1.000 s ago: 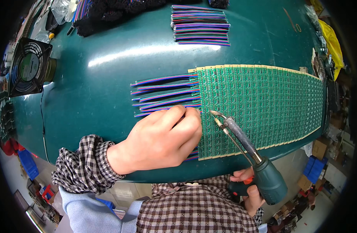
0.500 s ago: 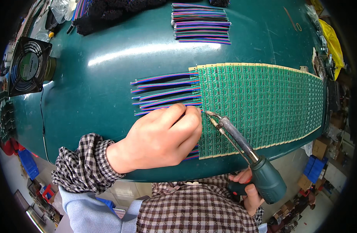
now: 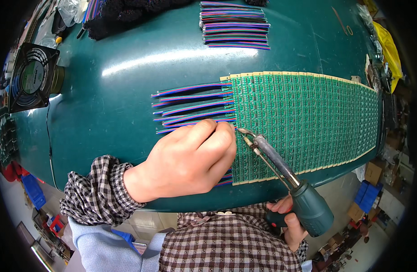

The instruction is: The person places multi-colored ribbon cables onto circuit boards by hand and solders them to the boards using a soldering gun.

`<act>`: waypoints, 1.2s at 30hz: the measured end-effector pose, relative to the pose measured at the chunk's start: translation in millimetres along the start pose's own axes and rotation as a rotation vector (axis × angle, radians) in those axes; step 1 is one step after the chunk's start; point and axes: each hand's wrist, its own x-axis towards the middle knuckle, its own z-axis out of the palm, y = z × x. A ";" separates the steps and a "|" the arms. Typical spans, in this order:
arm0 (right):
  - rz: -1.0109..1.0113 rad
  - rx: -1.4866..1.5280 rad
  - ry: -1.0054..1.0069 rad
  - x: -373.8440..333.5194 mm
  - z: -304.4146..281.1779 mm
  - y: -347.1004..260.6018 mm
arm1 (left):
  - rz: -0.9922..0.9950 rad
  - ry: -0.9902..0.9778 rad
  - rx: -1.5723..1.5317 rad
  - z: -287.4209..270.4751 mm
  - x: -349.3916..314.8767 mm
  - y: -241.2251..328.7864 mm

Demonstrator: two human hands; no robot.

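My left hand (image 3: 186,158) is closed in a pinch at the left edge of a green circuit board panel (image 3: 303,122), and its fingertips hold a ribbon wire (image 3: 231,126) against that edge. The fingers hide most of this wire. Beyond the hand, several multicoloured ribbon wires (image 3: 190,98) stick out leftward from the same edge. My right hand (image 3: 292,224) grips the handle of a dark green soldering gun (image 3: 312,208) below the table's front edge. Its hot tip, with a thin solder feed tube alongside, reaches the board right beside my left fingertips.
A stack of loose ribbon wires (image 3: 235,29) lies on the green table (image 3: 127,109) at the back. Farther left is a pile of black-sleeved wires (image 3: 122,18). A black fan (image 3: 34,77) with a cord stands at the left. A yellow bag (image 3: 387,52) hangs at the right.
The soldering gun's tip has shifted very slightly leftward, closer to my left fingertips. My left hand stays almost still, pinching at the same spot.
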 end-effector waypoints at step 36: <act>-0.265 0.635 0.022 46.5 -47.3 2.4 | -0.253 0.018 -0.199 -26.1 113.3 -48.6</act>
